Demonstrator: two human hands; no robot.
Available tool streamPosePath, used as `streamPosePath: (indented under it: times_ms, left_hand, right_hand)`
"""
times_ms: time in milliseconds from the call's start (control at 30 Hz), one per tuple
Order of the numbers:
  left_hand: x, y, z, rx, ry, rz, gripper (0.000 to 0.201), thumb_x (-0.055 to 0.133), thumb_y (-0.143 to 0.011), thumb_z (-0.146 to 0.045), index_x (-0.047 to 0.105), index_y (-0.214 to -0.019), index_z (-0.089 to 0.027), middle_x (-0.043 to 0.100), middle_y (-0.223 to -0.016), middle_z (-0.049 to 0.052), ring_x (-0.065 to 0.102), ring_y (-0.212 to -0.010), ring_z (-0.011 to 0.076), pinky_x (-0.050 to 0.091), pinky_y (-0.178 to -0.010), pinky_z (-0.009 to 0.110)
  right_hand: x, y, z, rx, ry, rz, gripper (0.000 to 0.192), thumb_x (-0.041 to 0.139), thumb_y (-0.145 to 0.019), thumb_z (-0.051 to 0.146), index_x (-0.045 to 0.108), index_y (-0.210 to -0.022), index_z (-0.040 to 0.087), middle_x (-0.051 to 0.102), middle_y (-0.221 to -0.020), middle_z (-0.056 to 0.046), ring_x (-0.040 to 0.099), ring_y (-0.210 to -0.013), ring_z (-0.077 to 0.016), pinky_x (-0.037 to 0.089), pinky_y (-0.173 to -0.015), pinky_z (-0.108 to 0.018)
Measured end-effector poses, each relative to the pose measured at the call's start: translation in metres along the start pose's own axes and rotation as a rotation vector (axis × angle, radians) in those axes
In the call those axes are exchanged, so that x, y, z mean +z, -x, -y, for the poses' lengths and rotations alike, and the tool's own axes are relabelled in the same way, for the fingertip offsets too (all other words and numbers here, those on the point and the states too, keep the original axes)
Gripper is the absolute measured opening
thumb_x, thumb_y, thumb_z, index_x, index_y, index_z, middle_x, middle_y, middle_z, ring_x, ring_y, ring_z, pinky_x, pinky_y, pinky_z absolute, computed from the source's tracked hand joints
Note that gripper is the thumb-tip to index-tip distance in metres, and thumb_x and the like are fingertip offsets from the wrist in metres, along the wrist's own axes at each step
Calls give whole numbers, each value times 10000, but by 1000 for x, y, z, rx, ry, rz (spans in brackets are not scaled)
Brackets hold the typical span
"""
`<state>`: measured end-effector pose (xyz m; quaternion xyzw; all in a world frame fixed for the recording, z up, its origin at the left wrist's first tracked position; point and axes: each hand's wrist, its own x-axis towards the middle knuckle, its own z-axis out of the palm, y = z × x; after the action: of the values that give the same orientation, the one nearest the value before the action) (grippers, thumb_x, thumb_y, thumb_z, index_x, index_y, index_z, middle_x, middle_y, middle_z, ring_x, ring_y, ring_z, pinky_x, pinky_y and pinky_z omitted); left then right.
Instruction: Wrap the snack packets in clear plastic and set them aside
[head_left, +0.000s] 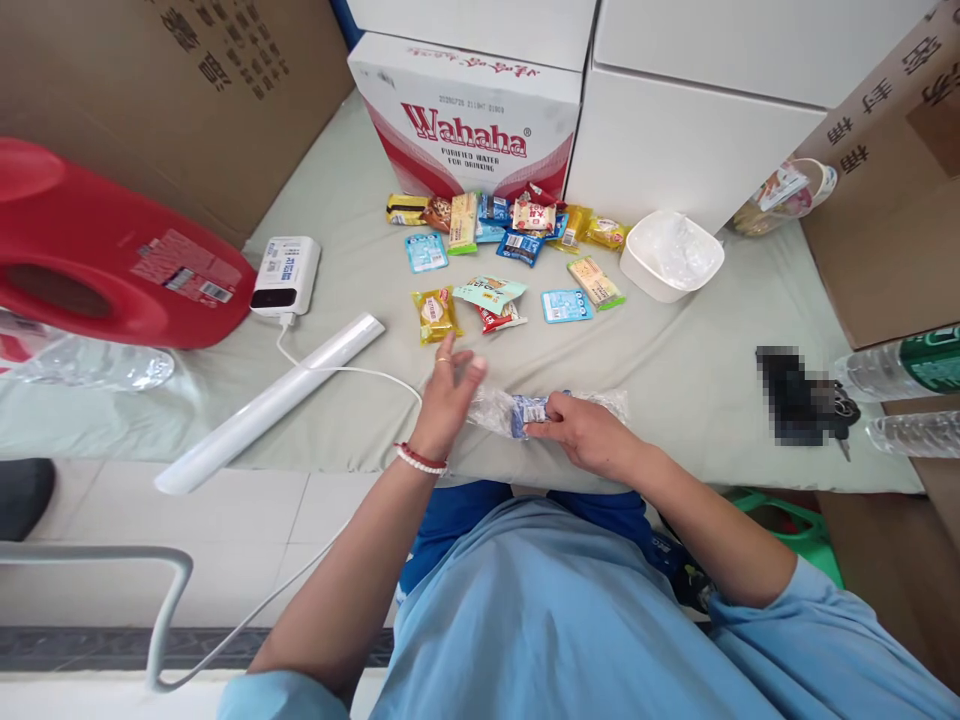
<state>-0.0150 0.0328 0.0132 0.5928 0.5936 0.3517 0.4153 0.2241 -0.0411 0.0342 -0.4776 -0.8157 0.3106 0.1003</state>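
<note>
Head view looks down on both my hands at the near edge of the grey-green cloth (675, 350). My right hand (581, 432) pinches a clear plastic bag (499, 408) with a small blue packet (525, 410) inside it; the fingers are closed on the bag and press it on the cloth. My left hand (448, 392) is just beside the bag's left end, fingers spread loosely and blurred, so I cannot tell if they grip it. Farther from me lie many snack packets (499, 250), near a white bowl (671, 255) and a Wahaha box (465, 115).
</note>
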Motion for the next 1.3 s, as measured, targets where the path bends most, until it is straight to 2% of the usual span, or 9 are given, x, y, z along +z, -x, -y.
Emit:
streamPosePath:
  times_ms: [167, 300, 400, 500, 700, 833, 967, 1200, 1300]
  left_hand:
    - [-19, 13, -15, -86, -201, 389, 405, 745, -705, -557, 722, -875, -191, 715, -814, 45, 646, -816, 239, 504, -779, 349]
    - [-28, 35, -24, -212, 25, 228, 359, 754, -706, -520, 655, -810, -191, 571, -647, -42, 516, -594, 133, 402, -585, 261]
    - [-10, 48, -39, -204, 152, 181, 311, 751, -754, -470, 652, -842, -189, 580, -667, -42, 548, -605, 127, 426, -597, 253]
    - [21, 54, -54, -74, 110, 212, 231, 608, -892, -383, 692, -972, -184, 668, -838, 22, 645, -749, 165, 512, -737, 301]
    - [56, 69, -65, 350, -767, 252, 283, 471, -1015, -289, 696, -1120, -152, 627, -1067, 137, 613, -1007, 280, 489, -824, 415]
    - [61, 78, -61, 509, -989, 255, 277, 452, -1018, -209, 667, -1179, -142, 625, -1077, 141, 577, -1036, 305, 466, -802, 449]
    - [66, 79, -52, 570, -989, 240, 291, 424, -1016, -168, 704, -1094, -168, 646, -1047, 135, 578, -992, 296, 454, -760, 449]
    - [79, 84, -43, 625, -891, 244, 371, 402, -992, -117, 680, -1236, -148, 678, -1152, 165, 594, -1044, 306, 470, -818, 467]
    - [77, 87, -44, 599, -844, 237, 311, 459, -965, -123, 691, -1171, -100, 670, -1121, 186, 605, -1027, 321, 490, -857, 480]
  right_hand:
    - [-4, 4, -8, -105, -82, -67, 338, 532, -1001, 216, 743, -1254, 292, 567, -1035, -45, 529, -812, -152, 454, -744, -266]
    - [-8, 3, -8, -152, -196, -106, 316, 609, -1007, 382, 762, -1250, 249, 564, -1036, -65, 582, -862, -163, 513, -818, -306]
    - [-8, 0, -4, -175, -210, -105, 322, 609, -1010, 398, 764, -1235, 227, 560, -1035, -73, 580, -865, -168, 526, -833, -326]
    - [-9, 2, -1, -208, -202, -102, 277, 634, -989, 378, 774, -1137, 191, 569, -1075, -99, 582, -939, -200, 536, -872, -363]
    - [-24, 20, -17, -95, -475, -203, 249, 565, -1027, 381, 757, -1089, 235, 684, -1156, -81, 656, -1079, -213, 535, -998, -393]
    - [-14, 25, -36, 304, -173, -532, 329, 714, -898, 381, 735, -1188, 227, 661, -1224, -128, 589, -1155, -310, 502, -1047, -514]
    - [1, 33, -43, 346, 76, -450, 227, 769, -804, 300, 744, -1004, 196, 581, -1392, -169, 428, -1337, -400, 415, -1118, -589]
    - [-27, 26, -2, 378, -150, -369, 145, 570, -954, 358, 618, -901, 232, 637, -764, -13, 574, -706, -192, 450, -690, -311]
    - [-27, -4, 14, 313, -306, -341, 130, 541, -954, 338, 600, -907, 232, 647, -743, 11, 578, -678, -165, 424, -658, -279]
